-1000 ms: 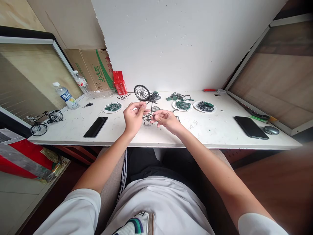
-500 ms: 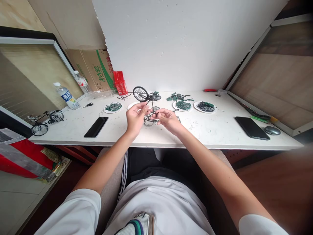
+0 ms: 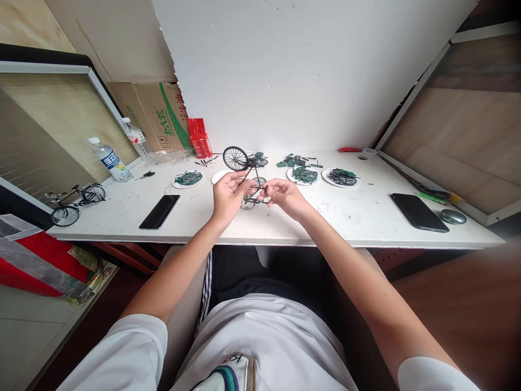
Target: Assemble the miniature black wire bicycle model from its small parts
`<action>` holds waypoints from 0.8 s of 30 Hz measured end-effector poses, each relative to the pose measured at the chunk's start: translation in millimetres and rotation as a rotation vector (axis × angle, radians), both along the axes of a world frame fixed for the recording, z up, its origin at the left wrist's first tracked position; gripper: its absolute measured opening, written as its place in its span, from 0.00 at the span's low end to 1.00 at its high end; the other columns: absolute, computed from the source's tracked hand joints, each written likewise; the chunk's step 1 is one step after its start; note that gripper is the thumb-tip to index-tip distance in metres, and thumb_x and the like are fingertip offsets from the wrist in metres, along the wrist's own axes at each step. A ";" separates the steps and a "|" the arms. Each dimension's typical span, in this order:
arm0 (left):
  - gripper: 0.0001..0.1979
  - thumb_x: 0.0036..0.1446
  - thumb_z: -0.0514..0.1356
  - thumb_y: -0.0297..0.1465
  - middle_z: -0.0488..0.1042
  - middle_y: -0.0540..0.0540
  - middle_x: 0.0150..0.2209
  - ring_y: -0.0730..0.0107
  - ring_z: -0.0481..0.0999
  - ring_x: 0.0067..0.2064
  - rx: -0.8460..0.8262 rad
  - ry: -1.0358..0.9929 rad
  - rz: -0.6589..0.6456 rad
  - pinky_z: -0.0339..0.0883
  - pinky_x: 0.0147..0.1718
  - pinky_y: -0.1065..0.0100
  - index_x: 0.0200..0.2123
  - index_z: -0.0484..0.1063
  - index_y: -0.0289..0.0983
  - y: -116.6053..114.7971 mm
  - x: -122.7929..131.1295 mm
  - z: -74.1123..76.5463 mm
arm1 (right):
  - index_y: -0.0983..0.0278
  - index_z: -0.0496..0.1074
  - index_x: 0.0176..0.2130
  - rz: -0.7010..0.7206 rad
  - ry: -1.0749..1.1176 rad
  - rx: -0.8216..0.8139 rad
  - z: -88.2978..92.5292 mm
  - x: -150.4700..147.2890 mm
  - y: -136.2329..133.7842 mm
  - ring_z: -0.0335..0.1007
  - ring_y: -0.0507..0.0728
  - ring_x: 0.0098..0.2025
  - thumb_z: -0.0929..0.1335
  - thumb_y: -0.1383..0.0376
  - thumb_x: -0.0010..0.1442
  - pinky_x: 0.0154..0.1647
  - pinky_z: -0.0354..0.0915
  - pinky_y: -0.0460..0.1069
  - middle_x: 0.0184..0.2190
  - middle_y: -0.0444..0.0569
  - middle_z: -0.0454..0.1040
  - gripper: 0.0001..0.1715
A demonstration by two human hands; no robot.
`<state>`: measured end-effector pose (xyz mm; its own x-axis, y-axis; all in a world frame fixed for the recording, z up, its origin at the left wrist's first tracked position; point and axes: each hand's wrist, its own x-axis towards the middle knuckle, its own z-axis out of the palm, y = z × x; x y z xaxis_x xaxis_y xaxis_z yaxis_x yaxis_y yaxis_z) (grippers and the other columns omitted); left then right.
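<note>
Between my hands, above the white table, is a black model bicycle (image 3: 235,158), only partly built as far as I can see. Its one visible spoked wheel points up and away to the left. My left hand (image 3: 230,196) is closed on the thin frame just below that wheel. At the frame's right side, the fingers of my right hand (image 3: 284,196) pinch together on it; any small part between those fingertips is too hidden to make out. Thin dark frame bars run below and between the hands, partly covered by the fingers.
White plates of dark green and black parts (image 3: 187,178) (image 3: 341,177) stand along the table (image 3: 366,212). A finished model bicycle (image 3: 77,202) is at the left. Two phones (image 3: 159,212) (image 3: 419,212), bottles (image 3: 109,159), a red box (image 3: 199,138) and a round silver object (image 3: 453,216) lie around.
Both hands and the model bicycle have shifted slightly to the right. The grip of each hand looks the same.
</note>
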<state>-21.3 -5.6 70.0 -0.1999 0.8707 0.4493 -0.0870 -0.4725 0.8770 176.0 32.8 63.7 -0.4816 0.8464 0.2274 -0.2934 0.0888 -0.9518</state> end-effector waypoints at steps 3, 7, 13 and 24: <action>0.28 0.53 0.79 0.48 0.86 0.39 0.39 0.58 0.90 0.41 -0.006 0.005 0.003 0.87 0.44 0.58 0.47 0.79 0.35 -2.1 2.8 0.9 | 0.61 0.81 0.37 0.021 -0.017 -0.015 -3.4 3.0 4.6 0.82 0.57 0.35 0.87 0.51 0.45 0.28 0.68 0.46 0.30 0.45 0.79 0.27; 0.28 0.52 0.80 0.48 0.87 0.40 0.38 0.58 0.89 0.40 -0.011 -0.016 0.016 0.87 0.44 0.57 0.45 0.80 0.34 -3.5 8.2 -2.9 | 0.62 0.80 0.35 0.048 -0.018 -0.049 -6.4 5.0 8.6 0.79 0.54 0.31 0.88 0.57 0.42 0.30 0.68 0.47 0.27 0.42 0.77 0.25; 0.28 0.52 0.79 0.51 0.87 0.40 0.38 0.60 0.89 0.37 0.002 -0.024 0.010 0.88 0.43 0.57 0.44 0.82 0.34 -3.5 9.9 -6.0 | 0.61 0.77 0.37 0.098 -0.024 -0.052 -5.1 -0.4 0.8 0.74 0.52 0.29 0.88 0.59 0.42 0.31 0.70 0.48 0.26 0.42 0.77 0.28; 0.20 0.63 0.74 0.47 0.87 0.40 0.44 0.57 0.89 0.51 0.080 0.019 0.061 0.80 0.57 0.58 0.47 0.81 0.38 -2.8 -0.6 3.6 | 0.56 0.82 0.48 0.057 0.051 0.023 2.7 -13.3 -14.6 0.71 0.55 0.43 0.84 0.46 0.55 0.38 0.76 0.49 0.37 0.45 0.74 0.28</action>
